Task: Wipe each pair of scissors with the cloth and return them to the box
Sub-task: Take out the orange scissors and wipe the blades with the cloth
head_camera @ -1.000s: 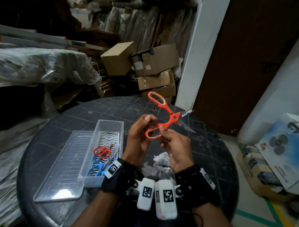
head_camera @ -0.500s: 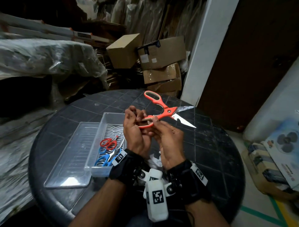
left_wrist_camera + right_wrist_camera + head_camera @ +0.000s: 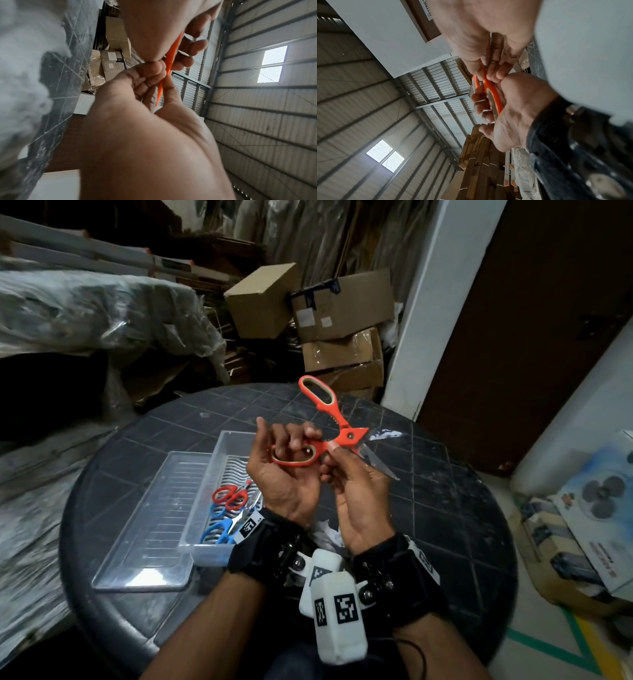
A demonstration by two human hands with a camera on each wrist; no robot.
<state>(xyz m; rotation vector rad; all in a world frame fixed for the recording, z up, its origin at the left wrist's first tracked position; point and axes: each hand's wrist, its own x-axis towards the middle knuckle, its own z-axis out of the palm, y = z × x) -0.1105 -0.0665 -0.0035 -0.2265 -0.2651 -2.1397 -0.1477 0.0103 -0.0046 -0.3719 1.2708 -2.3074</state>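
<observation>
Left fingers [image 3: 291,440] threaded through the lower loop of the orange scissors [image 3: 346,436] and curled round it; right fingertips [image 3: 334,447] pinched on the same arm just short of the pivot. Both hands clamped, then, on one handle arm, with the left hand [image 3: 284,474] at the loop end and the right hand [image 3: 359,494] nearer the blades. Scissors held in the air above the table [image 3: 445,508], splayed wide open: free loop thrown up and away from the pivot, two blades fanned out on the pivot's far side from the left hand, pointing away from both palms. Long axis of the gripped arm roughly level, running from the left hand toward the blades. Cloth [image 3: 329,534] crumpled on the table below the wrists, on the near side of the scissors and in neither hand; probably the right hand the one to let go and fetch it, being closer to the steel that wants wiping. Box [image 3: 219,546] down-left of the scissors, red scissors [image 3: 230,497] and blue scissors [image 3: 219,530] lying inside, clear lid [image 3: 144,542] flat against its far side.

Head view alone showing the open spread, the cloth and the box. Left wrist view giving only an edge-on orange sliver between fingers; right wrist view confirming fingers through the loop, blades unseen.
</observation>
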